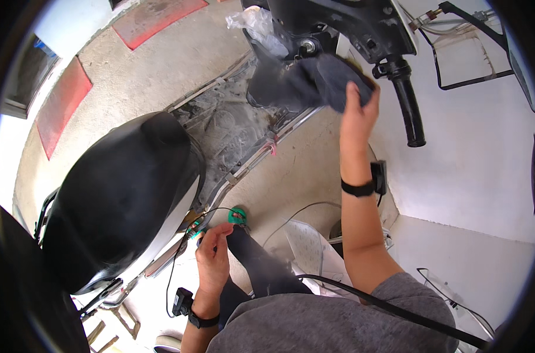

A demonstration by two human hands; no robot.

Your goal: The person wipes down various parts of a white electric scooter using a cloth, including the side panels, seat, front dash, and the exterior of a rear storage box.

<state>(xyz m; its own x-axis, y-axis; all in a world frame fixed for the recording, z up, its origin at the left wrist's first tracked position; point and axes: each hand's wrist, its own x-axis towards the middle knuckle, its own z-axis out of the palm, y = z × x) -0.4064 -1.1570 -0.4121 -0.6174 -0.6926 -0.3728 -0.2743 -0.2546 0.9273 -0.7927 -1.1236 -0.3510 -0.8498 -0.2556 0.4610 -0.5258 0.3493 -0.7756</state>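
Note:
My right hand [359, 103] grips a dark grey cloth [338, 79], blurred by motion, in front of the scooter's front panel and left of its black handlebar grip [408, 106]. A key ring hangs by the ignition lock [308, 45], partly behind the cloth. Low in the picture, my left hand [214, 249] is raised beside the scooter with its fingers bent and thumb near them; I see nothing in it. The black seat [126, 198] lies to its left. Both wrists wear black straps with small cable-connected devices.
The dusty footboard [227, 128] lies between seat and front panel, with a pink tie [273, 145] on its side rail. A clear plastic bag [265, 33] sits at the front. A white wall [461, 154] stands at right. Thin cables run near my legs. Red mats lie on the concrete floor.

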